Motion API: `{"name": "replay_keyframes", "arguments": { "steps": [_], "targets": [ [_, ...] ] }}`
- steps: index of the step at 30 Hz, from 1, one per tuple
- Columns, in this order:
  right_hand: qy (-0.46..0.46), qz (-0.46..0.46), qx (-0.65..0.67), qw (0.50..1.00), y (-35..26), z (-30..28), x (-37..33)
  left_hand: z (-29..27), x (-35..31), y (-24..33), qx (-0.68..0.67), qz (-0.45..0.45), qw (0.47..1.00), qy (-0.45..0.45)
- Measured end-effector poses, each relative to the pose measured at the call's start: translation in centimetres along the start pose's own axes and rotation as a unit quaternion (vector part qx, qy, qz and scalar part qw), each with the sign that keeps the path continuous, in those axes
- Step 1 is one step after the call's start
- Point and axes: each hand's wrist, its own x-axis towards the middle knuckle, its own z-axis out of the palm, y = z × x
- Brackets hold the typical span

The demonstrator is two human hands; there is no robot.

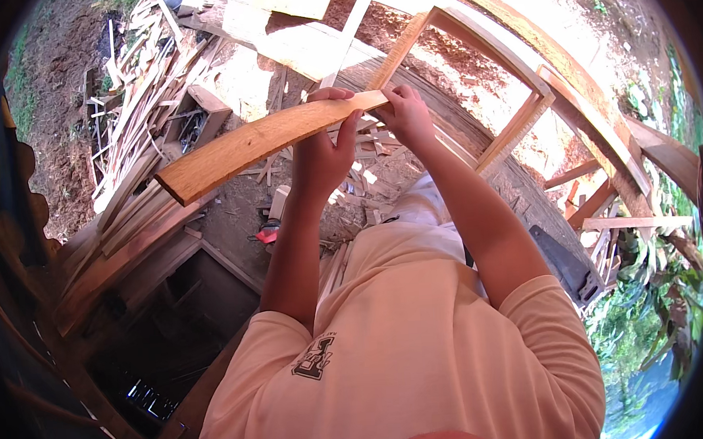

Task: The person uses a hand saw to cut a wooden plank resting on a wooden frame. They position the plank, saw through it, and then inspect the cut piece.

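A long wooden board [264,143] slants across in front of me, its near-left end low and its far end between my hands. My left hand [330,137] is closed around it, thumb on the near edge and fingers over the far side. At the board's right end my right hand [406,115] grips the tip with thumb and fingers. Just beyond, a rectangular wooden frame [514,131] rests on a thick plank bench [449,107]; the board's right end is close to it, and whether they touch I cannot tell.
Scrap wood strips [150,95] lie heaped at the far left. A handsaw [564,264] is on the bench at the right. Offcuts and shavings [365,179] cover the ground ahead. A red object [268,233] lies by my left forearm. A dark open box [174,332] stands at lower left.
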Motion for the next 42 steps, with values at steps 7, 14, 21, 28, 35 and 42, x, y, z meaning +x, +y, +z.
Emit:
{"name": "replay_keyframes", "arguments": {
  "steps": [7, 14, 21, 28, 35, 42],
  "targets": [
    [-0.059, 0.026, -0.033, 0.997, -0.3, -0.4, 0.5, -0.9, -2.2, -1.5, 0.015, 0.035, 0.999, -0.025],
    [-0.116, -0.016, -0.053, 0.992, 0.3, -1.1, 0.9, 5.0, -5.5, -9.7, -0.248, -0.233, 0.938, 0.07],
    [-0.128, -0.015, -0.092, 0.987, -0.9, -1.5, 0.8, 11.4, -4.8, -14.7, -0.092, -0.168, 0.981, 0.028],
    [-0.197, 0.067, -0.031, 0.978, 1.2, -1.2, 2.8, 13.8, -2.8, -16.1, -0.08, -0.142, 0.987, -0.017],
    [-0.242, -0.053, -0.121, 0.961, 7.9, 2.3, 3.9, 15.9, -3.6, -17.4, 0.09, -0.125, 0.988, 0.007],
    [-0.154, -0.083, -0.119, 0.977, 14.3, 3.6, 3.8, 18.4, -1.8, -17.4, -0.093, -0.19, 0.973, -0.094]
  ]
}}
